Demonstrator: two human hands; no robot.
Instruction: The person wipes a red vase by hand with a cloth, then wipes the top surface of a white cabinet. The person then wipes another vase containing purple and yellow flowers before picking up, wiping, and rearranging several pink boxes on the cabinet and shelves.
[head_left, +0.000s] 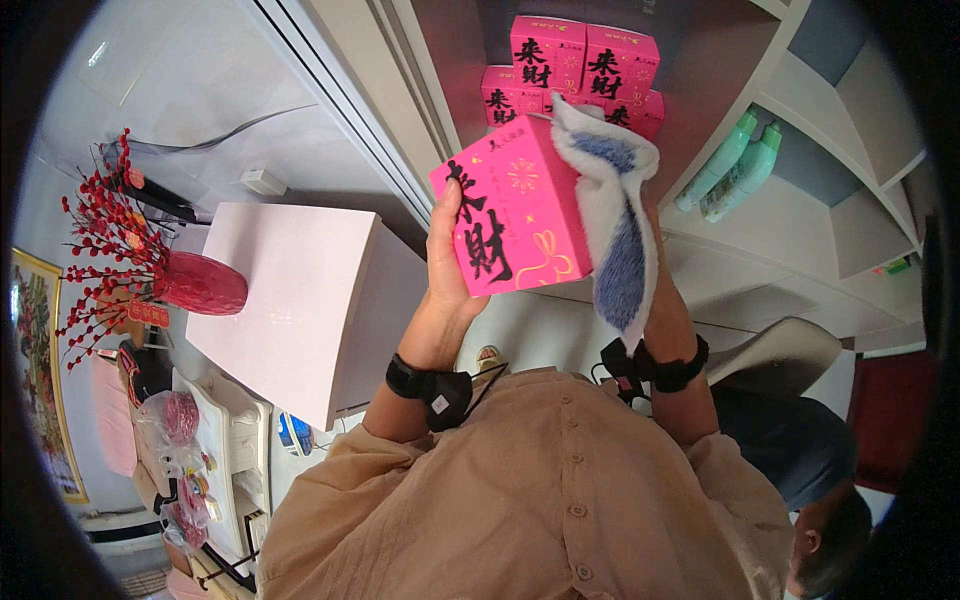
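Note:
My left hand (pixel 447 240) grips a bright pink cardboard box (pixel 515 205) by its left side and lower corner, the thumb lying on the printed front. The box is tilted in front of me. A fluffy white cloth with blue patches (pixel 625 235) hangs along the box's right side. It drapes over my right hand (pixel 653 210), which holds it at the box; most of that hand's fingers are hidden behind the cloth. Beyond the box, several matching pink boxes (pixel 550 55) are stacked in a shelf compartment.
Two green bottles (pixel 742 165) stand in the shelf unit (pixel 800 220) at right. A white cabinet (pixel 290 290) with a red vase (pixel 205 283) of red-berry branches is at left. Another person (pixel 790 445) is low at my right, near a beige chair (pixel 785 355).

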